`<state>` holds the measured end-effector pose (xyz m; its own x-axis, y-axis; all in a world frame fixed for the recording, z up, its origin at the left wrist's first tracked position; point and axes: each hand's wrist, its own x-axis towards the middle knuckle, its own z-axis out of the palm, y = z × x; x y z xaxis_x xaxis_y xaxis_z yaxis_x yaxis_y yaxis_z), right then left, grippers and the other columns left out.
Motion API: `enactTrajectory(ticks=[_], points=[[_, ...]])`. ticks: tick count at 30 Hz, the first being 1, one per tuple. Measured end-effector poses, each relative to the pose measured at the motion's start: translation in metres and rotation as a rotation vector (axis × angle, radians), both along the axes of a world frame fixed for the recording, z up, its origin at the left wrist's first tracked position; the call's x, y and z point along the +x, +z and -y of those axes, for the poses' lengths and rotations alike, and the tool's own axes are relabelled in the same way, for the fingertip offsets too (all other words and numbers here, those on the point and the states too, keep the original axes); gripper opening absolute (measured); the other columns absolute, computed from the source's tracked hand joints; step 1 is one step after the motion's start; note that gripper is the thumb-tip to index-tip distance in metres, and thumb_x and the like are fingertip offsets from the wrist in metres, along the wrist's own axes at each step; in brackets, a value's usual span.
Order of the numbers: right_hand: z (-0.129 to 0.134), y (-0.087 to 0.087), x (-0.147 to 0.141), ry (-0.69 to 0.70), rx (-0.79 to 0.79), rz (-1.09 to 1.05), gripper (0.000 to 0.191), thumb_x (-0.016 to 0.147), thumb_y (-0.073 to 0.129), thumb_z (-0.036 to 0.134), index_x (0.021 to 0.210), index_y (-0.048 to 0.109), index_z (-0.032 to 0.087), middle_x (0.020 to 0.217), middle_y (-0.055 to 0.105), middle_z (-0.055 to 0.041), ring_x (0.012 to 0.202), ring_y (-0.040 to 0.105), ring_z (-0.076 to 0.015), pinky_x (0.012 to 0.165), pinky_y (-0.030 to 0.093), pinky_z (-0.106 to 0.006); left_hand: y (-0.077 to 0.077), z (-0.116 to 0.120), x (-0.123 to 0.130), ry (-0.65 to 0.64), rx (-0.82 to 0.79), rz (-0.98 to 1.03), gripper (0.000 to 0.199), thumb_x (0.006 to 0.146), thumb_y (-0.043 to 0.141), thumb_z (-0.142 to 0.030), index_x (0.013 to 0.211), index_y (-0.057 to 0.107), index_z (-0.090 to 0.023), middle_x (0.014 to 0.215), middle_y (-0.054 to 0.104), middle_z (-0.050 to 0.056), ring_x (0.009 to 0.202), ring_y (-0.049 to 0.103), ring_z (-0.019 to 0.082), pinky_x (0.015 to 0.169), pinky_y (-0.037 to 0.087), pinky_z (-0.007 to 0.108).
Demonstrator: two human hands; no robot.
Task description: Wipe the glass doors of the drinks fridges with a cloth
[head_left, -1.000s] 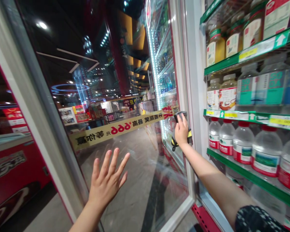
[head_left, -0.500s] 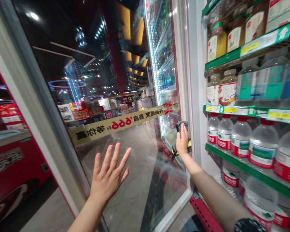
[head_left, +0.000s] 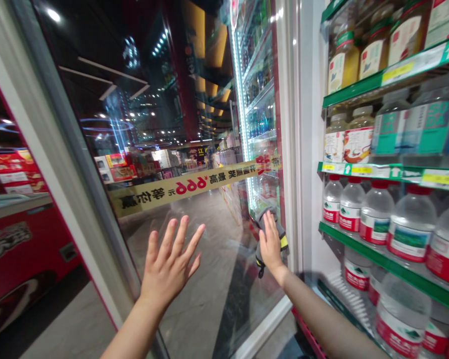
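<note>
A glass cooler door (head_left: 194, 239) in a pale frame stands swung open in front of me. My left hand (head_left: 168, 264) is spread out with its palm toward the lower part of the glass, holding nothing. Farther right, my right hand (head_left: 271, 243) presses a grey cleaning cloth (head_left: 283, 230) with a yellow stripe against the pane near the frame. Its fingers lie flat over the cloth, which sticks out on both sides and has a dark loop at the bottom. A cream sticker strip (head_left: 149, 194) with mirrored lettering crosses the glass above both hands.
Cooler shelves (head_left: 389, 249) with green edges rise at the right, holding several water bottles (head_left: 377, 212) with red caps and several juice bottles (head_left: 342, 65). A red cabinet (head_left: 18, 239) stands at the left beyond the door. Another lit cooler shows through or in the glass.
My right hand and the cloth have slid down and left on the glass, away from the frame. My left hand stays about where it was. The view has shifted slightly.
</note>
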<state>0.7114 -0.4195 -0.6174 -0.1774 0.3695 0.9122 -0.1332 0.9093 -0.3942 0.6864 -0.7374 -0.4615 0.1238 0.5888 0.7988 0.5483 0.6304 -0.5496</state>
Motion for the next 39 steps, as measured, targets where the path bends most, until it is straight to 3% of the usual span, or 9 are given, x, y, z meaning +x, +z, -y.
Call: enactTrajectory(ticks=[4, 8, 10, 14, 17, 22, 29, 35, 39], points=[[-0.001, -0.007, 0.011, -0.044, 0.152, 0.088, 0.062, 0.101, 0.040, 0.018, 0.160, 0.027, 0.034, 0.160, 0.042, -0.0054, 0.150, 0.034, -0.0233, 0.122, 0.031, -0.055, -0.002, 0.000, -0.002, 0.013, -0.005, 0.005, 0.075, 0.089, 0.067, -0.041, 0.156, 0.036, -0.031, 0.168, 0.020, 0.008, 0.156, 0.012, 0.027, 0.128, -0.001, 0.048], [0.005, 0.036, -0.003, -0.153, -0.058, -0.091, 0.064, 0.102, 0.033, 0.020, 0.163, 0.015, 0.026, 0.166, 0.030, -0.0089, 0.155, 0.021, -0.0259, 0.121, 0.029, -0.059, -0.003, 0.000, -0.003, 0.005, -0.005, 0.022, 0.076, 0.089, 0.068, -0.040, 0.156, 0.035, -0.031, 0.168, 0.018, 0.008, 0.156, 0.011, 0.027, 0.127, -0.003, 0.048], [0.022, 0.049, -0.007, -0.145, 0.022, -0.042, 0.066, 0.101, 0.033, 0.019, 0.163, 0.012, 0.026, 0.167, 0.026, -0.0070, 0.156, 0.018, -0.0251, 0.123, 0.028, -0.056, -0.003, 0.000, -0.003, -0.007, 0.002, 0.034, 0.076, 0.089, 0.068, -0.039, 0.157, 0.034, -0.032, 0.168, 0.018, 0.007, 0.156, 0.011, 0.027, 0.128, -0.003, 0.048], [0.046, 0.020, 0.011, -0.056, 0.439, 0.158, 0.071, 0.097, 0.043, 0.013, 0.161, 0.022, 0.032, 0.160, 0.041, -0.0033, 0.151, 0.031, -0.0233, 0.123, 0.030, -0.050, -0.003, 0.001, -0.003, -0.024, -0.007, 0.061, 0.077, 0.089, 0.067, -0.041, 0.157, 0.032, -0.035, 0.168, 0.019, 0.005, 0.156, 0.012, 0.026, 0.128, -0.003, 0.047], [0.033, 0.000, 0.023, -0.054, 0.511, 0.175, 0.073, 0.095, 0.047, 0.011, 0.160, 0.024, 0.035, 0.154, 0.051, -0.0029, 0.147, 0.040, -0.0233, 0.122, 0.031, -0.054, -0.003, 0.002, -0.004, -0.003, -0.018, 0.056, 0.077, 0.090, 0.066, -0.043, 0.157, 0.031, -0.033, 0.167, 0.020, 0.006, 0.156, 0.012, 0.027, 0.128, -0.003, 0.047], [0.035, 0.038, 0.000, -0.196, 0.181, 0.016, 0.072, 0.097, 0.040, 0.014, 0.163, 0.013, 0.026, 0.164, 0.034, -0.0093, 0.155, 0.022, -0.0278, 0.120, 0.031, -0.061, -0.005, 0.002, -0.008, 0.021, -0.020, 0.038, 0.079, 0.088, 0.068, -0.045, 0.158, 0.031, -0.033, 0.167, 0.020, 0.008, 0.156, 0.011, 0.028, 0.128, -0.002, 0.050], [0.049, 0.004, 0.012, 0.016, 0.667, 0.187, 0.073, 0.091, 0.052, 0.009, 0.156, 0.034, 0.037, 0.151, 0.054, -0.0010, 0.143, 0.045, -0.0227, 0.123, 0.029, -0.053, -0.006, 0.004, -0.017, 0.012, -0.036, 0.082, 0.079, 0.089, 0.067, -0.044, 0.158, 0.029, -0.034, 0.167, 0.019, 0.008, 0.156, 0.013, 0.029, 0.127, -0.004, 0.050], [0.063, 0.037, -0.005, -0.113, 0.239, 0.064, 0.075, 0.098, 0.044, 0.015, 0.163, 0.010, 0.027, 0.163, 0.035, -0.0094, 0.153, 0.028, -0.0294, 0.121, 0.028, -0.059, -0.008, 0.006, -0.024, 0.036, -0.054, 0.120, 0.081, 0.089, 0.066, -0.047, 0.158, 0.027, -0.035, 0.167, 0.019, 0.008, 0.155, 0.016, 0.031, 0.127, -0.003, 0.052], [0.096, 0.038, -0.008, 0.005, 0.560, 0.118, 0.075, 0.093, 0.051, 0.014, 0.161, 0.024, 0.032, 0.157, 0.046, -0.0037, 0.148, 0.037, -0.0253, 0.125, 0.022, -0.052, -0.008, 0.008, -0.027, 0.042, -0.075, 0.160, 0.078, 0.092, 0.063, -0.046, 0.159, 0.025, -0.035, 0.168, 0.017, 0.009, 0.155, 0.019, 0.032, 0.127, -0.003, 0.052]])
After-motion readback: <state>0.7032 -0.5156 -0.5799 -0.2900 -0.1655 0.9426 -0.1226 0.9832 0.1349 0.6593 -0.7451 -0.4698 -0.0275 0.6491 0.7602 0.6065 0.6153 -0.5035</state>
